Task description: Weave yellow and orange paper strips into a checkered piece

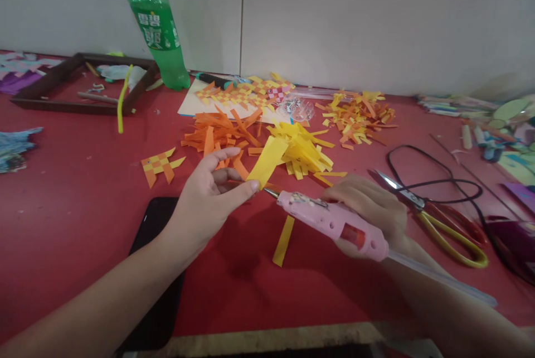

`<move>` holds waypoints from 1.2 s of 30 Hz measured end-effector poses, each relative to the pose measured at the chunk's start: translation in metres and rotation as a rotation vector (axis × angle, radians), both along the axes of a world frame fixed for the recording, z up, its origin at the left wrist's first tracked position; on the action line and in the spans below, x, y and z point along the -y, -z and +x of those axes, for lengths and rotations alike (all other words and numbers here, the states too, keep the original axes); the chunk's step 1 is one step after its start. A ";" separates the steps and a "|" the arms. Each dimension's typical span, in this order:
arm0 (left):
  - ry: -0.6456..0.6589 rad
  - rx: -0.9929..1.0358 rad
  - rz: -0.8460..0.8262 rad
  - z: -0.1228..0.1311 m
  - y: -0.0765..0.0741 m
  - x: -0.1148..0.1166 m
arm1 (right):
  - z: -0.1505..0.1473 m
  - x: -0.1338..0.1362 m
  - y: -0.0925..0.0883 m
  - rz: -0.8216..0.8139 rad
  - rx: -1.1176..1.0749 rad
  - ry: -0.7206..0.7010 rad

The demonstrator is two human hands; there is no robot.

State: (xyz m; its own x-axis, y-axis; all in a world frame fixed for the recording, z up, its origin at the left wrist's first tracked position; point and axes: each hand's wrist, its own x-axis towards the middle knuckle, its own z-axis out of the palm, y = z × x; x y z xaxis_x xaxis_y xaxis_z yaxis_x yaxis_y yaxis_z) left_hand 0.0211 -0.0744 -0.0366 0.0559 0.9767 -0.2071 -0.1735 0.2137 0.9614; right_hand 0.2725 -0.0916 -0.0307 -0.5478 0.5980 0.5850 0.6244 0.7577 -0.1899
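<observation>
My left hand [213,190] pinches a yellow paper strip [270,158] between thumb and fingers, with some orange paper showing just behind it. In my right hand [371,207] is a pink glue gun [320,217], a clear glue stick [438,276] poking out of its rear. The gun's metal nozzle is close to the lower end of the held strip; whether they touch I cannot tell. Below the gun, another yellow strip [283,241] lies on the table. To the left of my left hand rests a woven orange and yellow paper fish [161,165].
Piles of orange strips [221,130] and yellow strips [303,146] lie beyond my hands. Scissors [434,218] and a black cord [443,165] are at right. A black phone [156,291] sits under my left forearm. Behind stand a green bottle [156,29] and a brown frame [62,104].
</observation>
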 end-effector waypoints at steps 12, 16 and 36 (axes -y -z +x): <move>-0.007 0.010 -0.005 0.001 -0.001 0.000 | 0.000 0.002 -0.005 0.018 0.020 0.018; -0.001 0.013 -0.007 0.000 0.000 0.001 | 0.000 0.001 -0.004 0.029 0.014 -0.007; -0.001 0.018 -0.017 0.001 0.000 0.000 | 0.000 0.003 -0.002 0.035 0.006 0.030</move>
State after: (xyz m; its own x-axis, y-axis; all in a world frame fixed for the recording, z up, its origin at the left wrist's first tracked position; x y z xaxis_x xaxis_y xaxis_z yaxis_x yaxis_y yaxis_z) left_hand 0.0218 -0.0747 -0.0366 0.0592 0.9731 -0.2228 -0.1909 0.2301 0.9543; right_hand 0.2726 -0.0941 -0.0285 -0.5329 0.5934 0.6032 0.6483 0.7445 -0.1597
